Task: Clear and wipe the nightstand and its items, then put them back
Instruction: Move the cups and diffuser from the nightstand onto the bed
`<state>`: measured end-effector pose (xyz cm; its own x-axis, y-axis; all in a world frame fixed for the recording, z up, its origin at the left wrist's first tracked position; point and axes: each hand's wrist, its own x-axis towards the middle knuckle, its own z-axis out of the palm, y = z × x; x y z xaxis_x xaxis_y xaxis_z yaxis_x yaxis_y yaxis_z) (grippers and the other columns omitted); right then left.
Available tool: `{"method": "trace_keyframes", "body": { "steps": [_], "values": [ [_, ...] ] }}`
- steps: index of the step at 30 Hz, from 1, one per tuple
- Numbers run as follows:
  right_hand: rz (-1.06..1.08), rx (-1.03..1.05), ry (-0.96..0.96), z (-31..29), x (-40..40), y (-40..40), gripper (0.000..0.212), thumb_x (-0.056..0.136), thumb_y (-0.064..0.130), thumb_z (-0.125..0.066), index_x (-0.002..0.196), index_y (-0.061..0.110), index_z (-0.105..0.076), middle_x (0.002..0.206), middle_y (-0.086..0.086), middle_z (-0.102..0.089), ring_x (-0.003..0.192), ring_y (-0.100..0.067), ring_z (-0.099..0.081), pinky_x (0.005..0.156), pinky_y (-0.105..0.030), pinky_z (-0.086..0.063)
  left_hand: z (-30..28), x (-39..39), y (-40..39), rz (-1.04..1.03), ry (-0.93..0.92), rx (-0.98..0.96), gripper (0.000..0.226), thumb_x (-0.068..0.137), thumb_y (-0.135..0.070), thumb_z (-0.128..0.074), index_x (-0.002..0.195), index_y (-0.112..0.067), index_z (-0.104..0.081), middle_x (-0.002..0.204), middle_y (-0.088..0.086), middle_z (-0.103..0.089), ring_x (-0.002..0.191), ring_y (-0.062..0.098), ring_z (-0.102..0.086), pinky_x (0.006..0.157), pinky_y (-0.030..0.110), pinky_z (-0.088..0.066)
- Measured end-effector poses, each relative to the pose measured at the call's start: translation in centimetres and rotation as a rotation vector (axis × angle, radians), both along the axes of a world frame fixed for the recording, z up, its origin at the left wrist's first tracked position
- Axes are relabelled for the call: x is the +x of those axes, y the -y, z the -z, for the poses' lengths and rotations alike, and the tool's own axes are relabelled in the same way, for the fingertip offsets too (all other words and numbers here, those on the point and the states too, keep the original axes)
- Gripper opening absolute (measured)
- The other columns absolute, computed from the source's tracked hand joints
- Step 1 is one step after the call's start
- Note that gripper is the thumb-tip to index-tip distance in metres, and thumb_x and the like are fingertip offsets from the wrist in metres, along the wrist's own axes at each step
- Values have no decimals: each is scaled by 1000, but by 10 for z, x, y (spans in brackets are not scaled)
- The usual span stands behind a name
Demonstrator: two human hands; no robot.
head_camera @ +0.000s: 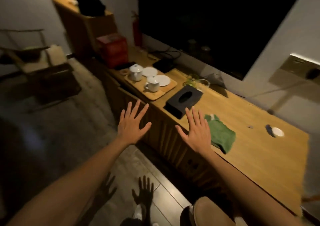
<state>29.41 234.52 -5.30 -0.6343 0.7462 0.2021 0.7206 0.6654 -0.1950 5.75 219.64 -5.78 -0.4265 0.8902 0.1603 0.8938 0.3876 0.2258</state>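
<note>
Both my hands are stretched out flat with fingers spread, holding nothing. My left hand [133,123] hovers in front of the long wooden cabinet [251,139], over the floor. My right hand [197,130] hangs above the cabinet's front edge, just left of a crumpled green cloth [222,134]. A black tissue box [184,100] lies just beyond my right fingertips. Further left, a wooden tray [155,94] carries a white teapot [136,72], a white cup [153,84] and two saucers [162,80].
A small white dish [277,131] with something blue beside it sits at the cabinet's right end. Glasses [199,82] stand behind the tissue box, under a large dark screen [216,18]. A red box [113,50] and a black device [164,65] are further back. A chair [43,73] stands at left.
</note>
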Motion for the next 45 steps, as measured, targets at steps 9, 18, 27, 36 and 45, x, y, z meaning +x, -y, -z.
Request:
{"method": "trace_keyframes", "body": {
  "steps": [9,18,27,36,45],
  "values": [
    [-490,-100,26,4,-153,86,84,88,83,-11,157,38,3,167,3,6,153,-23,7,124,-48,-9,-2,-69,183,-457,-56,2,77,87,-68,-33,155,-43,-9,166,-1,-7,152,33,-8,117,57,-19],
    [-880,-58,37,-2,-301,265,84,90,82,-13,159,34,-4,168,0,-1,154,-22,6,125,-47,-12,-15,-97,415,-964,-99,45,79,85,-69,-36,156,-37,-18,167,-2,-6,153,23,-2,118,50,-19],
    [-1255,-19,-13,-18,-406,504,78,92,74,-32,158,36,-16,167,-1,-14,155,-24,-8,121,-49,-23,-22,-111,637,-1298,-143,-25,76,89,-72,-25,156,-39,-10,166,-4,-1,153,26,-1,121,53,-7],
    [-1367,-199,-62,-47,-493,744,79,91,79,-21,157,41,-4,168,4,1,155,-21,4,125,-48,-5,-41,-139,851,-1531,-144,-136,78,87,-77,-16,155,-43,-1,165,-5,11,153,25,9,121,52,1],
    [-1747,-124,-18,-54,-604,956,75,94,75,-21,158,40,-3,168,5,4,154,-21,9,125,-49,-6,-32,-194,1016,-1829,-130,-87,77,88,-77,-16,154,-44,5,165,-4,12,152,29,8,122,56,-6]
  ]
}}
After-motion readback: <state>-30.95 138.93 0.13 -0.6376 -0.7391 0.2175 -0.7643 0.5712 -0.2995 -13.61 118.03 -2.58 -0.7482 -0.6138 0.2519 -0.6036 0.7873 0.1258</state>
